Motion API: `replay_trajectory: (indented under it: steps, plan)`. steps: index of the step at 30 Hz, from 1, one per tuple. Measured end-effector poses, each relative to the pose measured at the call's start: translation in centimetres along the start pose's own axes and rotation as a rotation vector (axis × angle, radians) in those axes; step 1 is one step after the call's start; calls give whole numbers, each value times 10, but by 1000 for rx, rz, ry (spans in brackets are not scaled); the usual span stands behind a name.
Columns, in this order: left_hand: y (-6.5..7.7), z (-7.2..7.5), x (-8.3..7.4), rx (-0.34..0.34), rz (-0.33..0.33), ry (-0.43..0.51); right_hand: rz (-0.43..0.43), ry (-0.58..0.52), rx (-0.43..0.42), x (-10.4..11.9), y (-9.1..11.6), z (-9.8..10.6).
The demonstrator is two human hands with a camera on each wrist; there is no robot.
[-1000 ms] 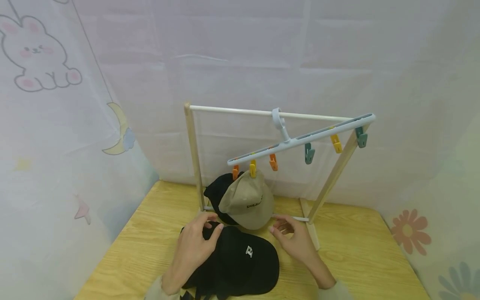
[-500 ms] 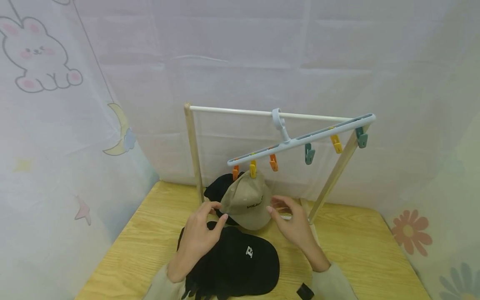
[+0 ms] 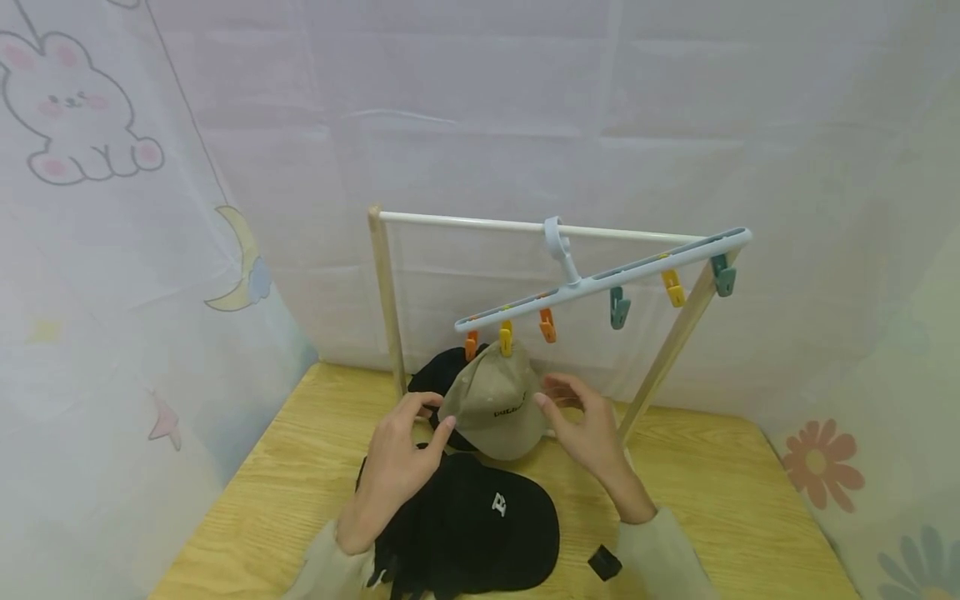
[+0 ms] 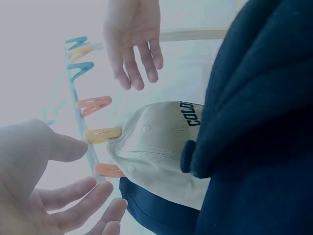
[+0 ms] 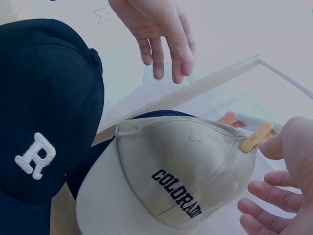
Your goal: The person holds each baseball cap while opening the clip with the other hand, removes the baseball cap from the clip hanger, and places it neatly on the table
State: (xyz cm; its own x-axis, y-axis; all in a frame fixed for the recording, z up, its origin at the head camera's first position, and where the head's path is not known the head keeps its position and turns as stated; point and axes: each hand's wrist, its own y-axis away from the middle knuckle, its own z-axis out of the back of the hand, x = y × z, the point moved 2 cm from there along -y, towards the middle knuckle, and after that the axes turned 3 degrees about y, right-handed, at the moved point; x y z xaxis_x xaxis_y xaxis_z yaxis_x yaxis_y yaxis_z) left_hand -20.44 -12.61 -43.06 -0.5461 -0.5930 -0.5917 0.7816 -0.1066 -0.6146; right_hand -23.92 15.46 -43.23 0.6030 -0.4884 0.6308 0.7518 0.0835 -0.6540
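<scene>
A beige baseball cap [image 3: 491,417] with dark lettering hangs from a yellow clothespin [image 3: 506,338] on a light blue clip hanger [image 3: 600,282]. Behind it, a dark cap [image 3: 437,377] hangs below an orange clothespin [image 3: 471,345]. To the left of the beige cap is my left hand [image 3: 401,462], fingers loosely bent around nothing. My right hand [image 3: 588,429] is at the cap's right side, fingers relaxed and holding nothing; in the right wrist view a gap shows between its fingertips and the cap. Nearer to me, a black cap [image 3: 487,525] with a white letter lies on the table.
The hanger hooks over the white bar [image 3: 465,221] of a wooden rack [image 3: 387,308]. Further orange, green and yellow clothespins [image 3: 672,287] dangle along its right part. A small black block [image 3: 604,562] appears beside my right sleeve. The wooden table [image 3: 720,500] meets hanging cloth behind.
Both hands have moved forward and up, from above the black cap to the sides of the beige cap. The small black block has come into view by the right sleeve. The caps stay put.
</scene>
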Motion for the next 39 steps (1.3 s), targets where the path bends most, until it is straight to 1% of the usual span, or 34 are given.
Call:
replay_trajectory:
  steps: [5, 9, 14, 17, 21, 25, 30, 34, 39]
  plan:
    - [-5, -4, -2, -7, 1, 52, -15, 1, -16, 3, -7, 2]
    - [-10, -7, -2, -8, -7, 83, -3, 9, -22, 6, -12, 1]
    - [-18, -9, 1, -9, -20, 120, 2, 11, -3, 9, -19, -2]
    - [-23, -9, 2, -4, 0, 143, -1, 26, 7, 10, -22, -5]
    - [-29, -9, 1, 19, 37, 161, 13, 50, -1, 13, -27, -7]
    - [-35, -10, 1, 34, 44, 167, 22, 56, -1, 19, -31, -9]
    - [-42, -13, -1, 52, 39, 167, 29, 72, 21, 23, -36, -14]
    - [-45, -16, -3, 60, 25, 141, 46, 49, 22, 25, -39, -18]
    - [-47, -21, -4, 83, 38, 123, 72, 30, 3, 26, -44, -24]
